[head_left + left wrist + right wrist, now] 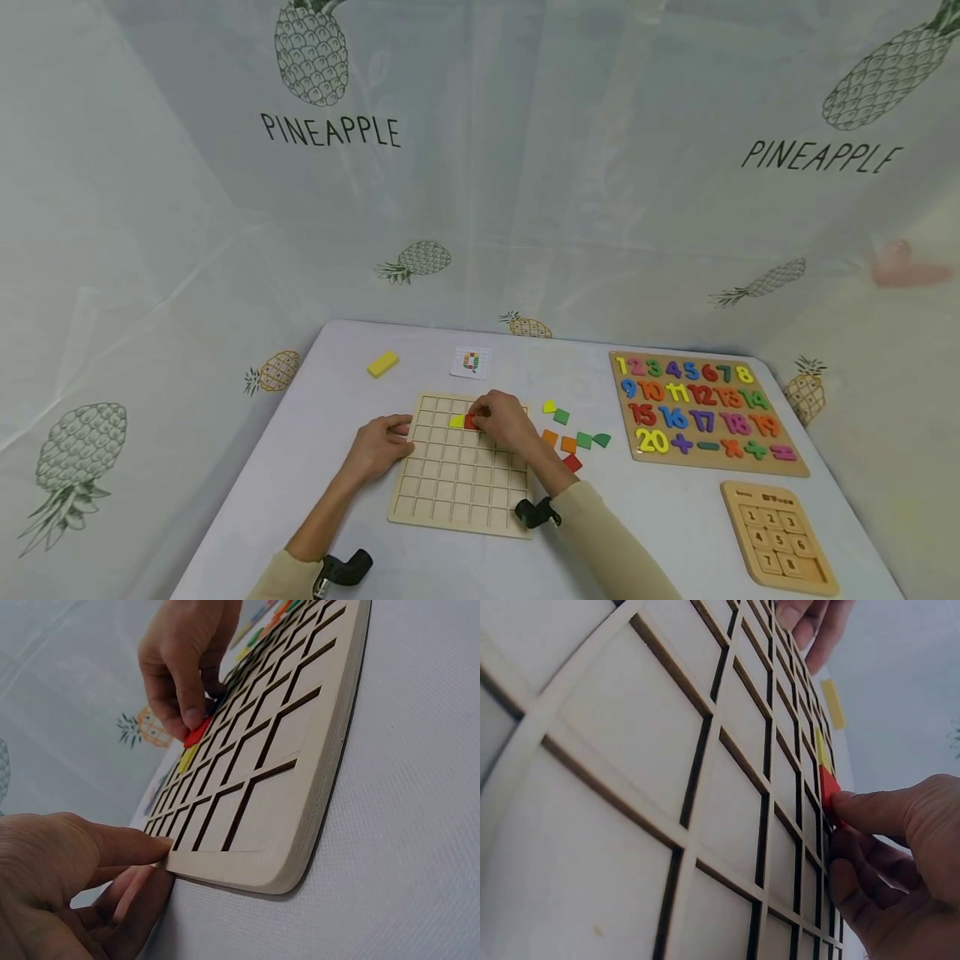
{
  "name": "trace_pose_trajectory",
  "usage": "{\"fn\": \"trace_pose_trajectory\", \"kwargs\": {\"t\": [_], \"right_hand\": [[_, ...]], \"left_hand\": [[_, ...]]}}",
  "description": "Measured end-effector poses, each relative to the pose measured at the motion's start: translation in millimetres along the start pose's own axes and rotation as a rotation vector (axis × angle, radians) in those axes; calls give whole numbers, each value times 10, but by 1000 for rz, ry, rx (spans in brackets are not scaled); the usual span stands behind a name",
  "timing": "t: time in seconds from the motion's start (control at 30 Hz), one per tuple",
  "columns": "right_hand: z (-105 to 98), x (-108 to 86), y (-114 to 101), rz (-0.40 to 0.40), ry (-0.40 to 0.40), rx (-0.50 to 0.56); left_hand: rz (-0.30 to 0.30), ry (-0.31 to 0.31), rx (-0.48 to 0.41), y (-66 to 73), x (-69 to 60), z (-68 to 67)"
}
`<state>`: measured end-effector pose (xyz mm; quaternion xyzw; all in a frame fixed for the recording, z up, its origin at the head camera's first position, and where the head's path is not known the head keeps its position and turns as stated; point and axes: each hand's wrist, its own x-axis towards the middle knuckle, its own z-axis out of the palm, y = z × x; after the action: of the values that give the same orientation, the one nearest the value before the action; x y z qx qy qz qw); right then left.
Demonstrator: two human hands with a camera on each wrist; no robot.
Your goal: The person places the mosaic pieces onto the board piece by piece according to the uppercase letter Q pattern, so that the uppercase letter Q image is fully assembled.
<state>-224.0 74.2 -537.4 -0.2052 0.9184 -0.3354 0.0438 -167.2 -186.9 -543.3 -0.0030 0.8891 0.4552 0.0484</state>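
My right hand pinches a red tile between thumb and fingers, at a cell near the far edge of a pale wooden grid board. Directly left of it, a yellow tile sits in a cell of the same row. My left hand holds the board's left edge, its thumb on the rim and the other fingers against the side. Part of the red tile is hidden by the right fingers.
Right of the board lie loose green, orange, red and yellow pieces, including an orange tile. Behind it are a pattern card and a yellow block. A number board and a number slide puzzle occupy the right side.
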Motion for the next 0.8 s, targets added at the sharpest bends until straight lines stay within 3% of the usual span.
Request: {"fn": "trace_pose_trajectory", "kwargs": {"t": [0.23,0.8], "right_hand": [[14,0,12,-29,2,-40],[22,-23,-18,-4,2,-26]], "left_hand": [[-19,2,-6,-15,2,19],[-13,-4,-1,-58,9,21]]}}
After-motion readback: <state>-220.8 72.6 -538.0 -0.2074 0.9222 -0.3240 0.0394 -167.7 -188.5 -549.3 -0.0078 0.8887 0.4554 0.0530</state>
